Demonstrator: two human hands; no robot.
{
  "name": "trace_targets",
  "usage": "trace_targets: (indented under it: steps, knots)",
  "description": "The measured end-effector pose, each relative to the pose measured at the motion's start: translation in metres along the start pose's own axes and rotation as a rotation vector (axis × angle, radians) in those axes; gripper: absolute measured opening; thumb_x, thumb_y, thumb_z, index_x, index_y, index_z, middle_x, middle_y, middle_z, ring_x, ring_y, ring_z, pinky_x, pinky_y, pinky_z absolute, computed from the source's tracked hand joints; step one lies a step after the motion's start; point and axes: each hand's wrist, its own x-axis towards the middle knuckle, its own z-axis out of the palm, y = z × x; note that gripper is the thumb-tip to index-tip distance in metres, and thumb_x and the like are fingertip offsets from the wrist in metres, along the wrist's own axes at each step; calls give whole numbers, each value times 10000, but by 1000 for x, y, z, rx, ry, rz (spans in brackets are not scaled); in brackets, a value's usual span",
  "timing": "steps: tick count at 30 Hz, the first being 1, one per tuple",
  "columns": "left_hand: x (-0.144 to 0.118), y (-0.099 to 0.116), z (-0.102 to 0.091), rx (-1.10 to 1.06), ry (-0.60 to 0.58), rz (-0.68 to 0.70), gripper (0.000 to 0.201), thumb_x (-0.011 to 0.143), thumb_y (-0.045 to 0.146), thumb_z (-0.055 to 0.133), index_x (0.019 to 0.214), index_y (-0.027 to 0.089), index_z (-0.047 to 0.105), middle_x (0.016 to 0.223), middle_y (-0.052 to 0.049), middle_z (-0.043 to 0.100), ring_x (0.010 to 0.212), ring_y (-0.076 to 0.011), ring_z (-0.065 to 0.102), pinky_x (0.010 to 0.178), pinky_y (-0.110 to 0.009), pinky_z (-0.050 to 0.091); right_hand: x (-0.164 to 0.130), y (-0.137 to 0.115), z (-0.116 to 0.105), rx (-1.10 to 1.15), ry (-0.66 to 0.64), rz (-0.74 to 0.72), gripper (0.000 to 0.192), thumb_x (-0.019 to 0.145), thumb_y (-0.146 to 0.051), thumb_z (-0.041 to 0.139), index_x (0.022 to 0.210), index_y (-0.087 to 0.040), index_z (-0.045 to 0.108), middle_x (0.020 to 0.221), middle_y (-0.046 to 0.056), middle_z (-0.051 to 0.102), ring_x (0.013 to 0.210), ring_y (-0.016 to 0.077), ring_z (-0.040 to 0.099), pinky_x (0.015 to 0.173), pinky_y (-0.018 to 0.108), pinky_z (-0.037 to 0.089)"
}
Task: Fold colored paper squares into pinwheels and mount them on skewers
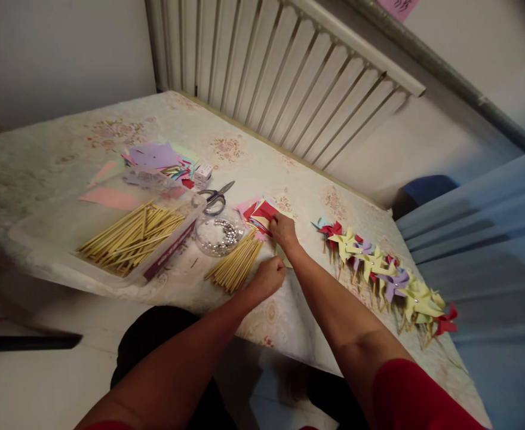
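Observation:
My right hand (284, 230) is at the right edge of a small stack of cut coloured paper (260, 211), red on top, with its fingers closed on the edge. Just below it, my left hand (269, 276) is curled shut over the table; what it holds is hidden. A pale piece of paper (284, 257) shows partly between the two hands. Left of my left hand lies a fanned bundle of thin wooden sticks (235, 263). A round clear dish (218, 235) of small silvery pieces sits beside the bundle.
A clear plastic box (123, 280) holds more sticks (132, 239). Behind it are paper scraps (154, 156), a small white box (203, 174) and scissors (216, 198). Several paper pinwheels (378, 266) line the right side. A radiator (262, 71) borders the table's far edge.

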Motion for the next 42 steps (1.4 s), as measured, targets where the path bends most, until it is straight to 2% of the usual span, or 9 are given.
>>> trace_targets:
  steps: [4,7,16,22,25,30,34,38,42]
  knots:
    - [-2,3,-2,-10,-7,22,81,765,181,506,686,187,521,616,-12,584,562,-130,504,554,-248,373,9,7,3,47,22,88,272,825,-196,446,737,-177,703,728,48,687,687,175,546,654,271,339]
    - [-2,4,-3,-13,-7,19,73,758,181,498,689,188,520,615,-9,578,554,-128,497,551,-248,364,15,15,3,172,70,141,275,801,-214,437,695,-184,689,676,22,662,660,165,526,632,263,341]
    - [-2,3,-2,-24,-8,-29,75,780,230,482,732,191,525,616,-3,577,503,-118,518,493,-235,350,28,37,1,540,213,239,228,714,-253,459,664,-198,674,597,1,645,647,168,563,600,249,401]
    - [1,4,-1,-65,-12,-68,65,783,220,492,734,187,519,647,-9,589,496,-114,544,479,-229,393,35,45,-6,807,319,396,225,673,-244,466,700,-177,679,615,7,660,599,159,593,573,253,439]
    - [1,6,-2,-95,-19,-98,76,802,227,489,745,185,518,665,-13,595,493,-112,550,474,-229,413,34,53,-12,809,372,411,217,667,-259,478,692,-175,677,596,-4,644,602,156,578,569,250,434]
    - [2,7,-5,-132,-39,-121,102,832,240,475,756,180,506,677,-15,598,493,-105,556,469,-217,417,24,65,-28,743,440,421,218,679,-292,476,699,-178,661,579,-23,604,624,151,551,579,245,426]
    - [2,12,-8,-261,-41,-103,107,849,265,489,805,170,512,708,-17,602,527,-96,576,500,-203,426,10,69,-42,787,425,395,211,695,-333,478,736,-186,624,614,-27,608,611,137,548,569,240,433]
    - [1,19,-12,-480,24,-77,188,822,302,574,930,150,545,859,-68,637,711,-137,642,618,-236,485,-15,69,-58,1077,371,377,177,649,-350,571,725,-192,587,648,-32,625,584,127,553,554,244,459]
    - [1,20,-16,-613,59,6,351,761,357,671,1021,139,579,989,-99,640,927,-181,631,776,-286,501,-49,61,-72,1321,240,373,198,599,-314,676,742,-195,612,667,-33,653,568,127,568,581,271,508]
